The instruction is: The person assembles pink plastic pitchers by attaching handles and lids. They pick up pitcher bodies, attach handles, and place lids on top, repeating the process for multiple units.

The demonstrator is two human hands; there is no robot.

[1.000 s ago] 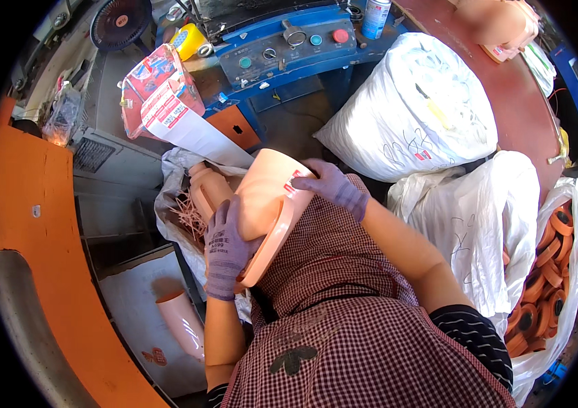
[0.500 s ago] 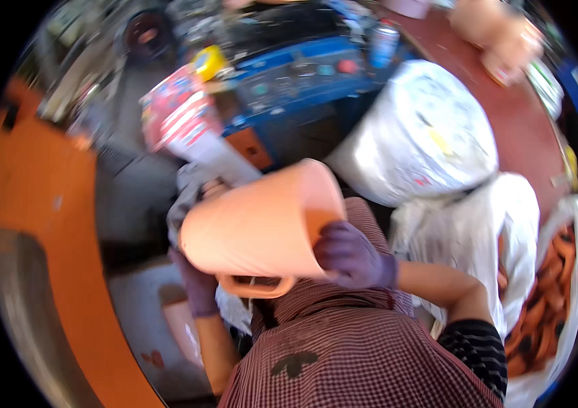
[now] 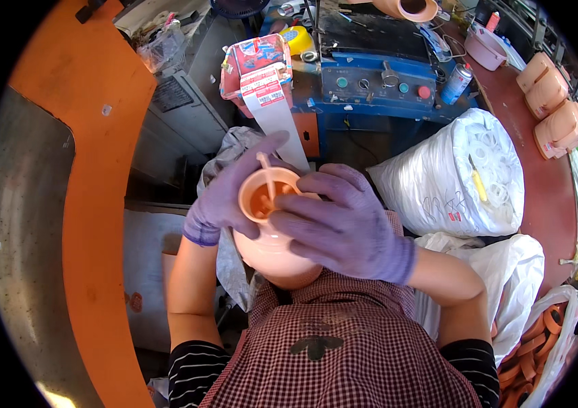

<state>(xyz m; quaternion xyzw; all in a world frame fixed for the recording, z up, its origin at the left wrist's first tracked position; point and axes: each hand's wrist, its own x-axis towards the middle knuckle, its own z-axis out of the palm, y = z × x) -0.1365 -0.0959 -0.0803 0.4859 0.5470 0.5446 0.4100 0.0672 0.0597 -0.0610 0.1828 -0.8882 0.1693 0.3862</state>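
Observation:
A peach plastic jug [image 3: 278,255] stands against my apron, its round neck opening facing up; no handle shows in this view. My left hand [image 3: 224,194], in a purple glove, wraps the left side of the neck, its index finger stretched past the rim. From the right, my gloved right hand [image 3: 353,221] closes over the neck and shoulder with fingers bent, the fingertips over the opening. Beside these fingertips a thin pale pink strip [image 3: 268,175] rises out of the opening; whether they pinch it is unclear. The fingers hide part of the rim.
Ahead is a blue machine [image 3: 370,102] with buttons, a spray can [image 3: 457,83] on it. A pink basket [image 3: 233,85] trails a label strip. On the right are a white sack [image 3: 431,170] and a bag of orange pieces [image 3: 530,357]. An orange panel [image 3: 92,272] runs along the left.
The jug has turned from lying sideways with its handle showing to opening upward. My right hand has moved from its right end onto the neck. The whole view has shifted and become sharper.

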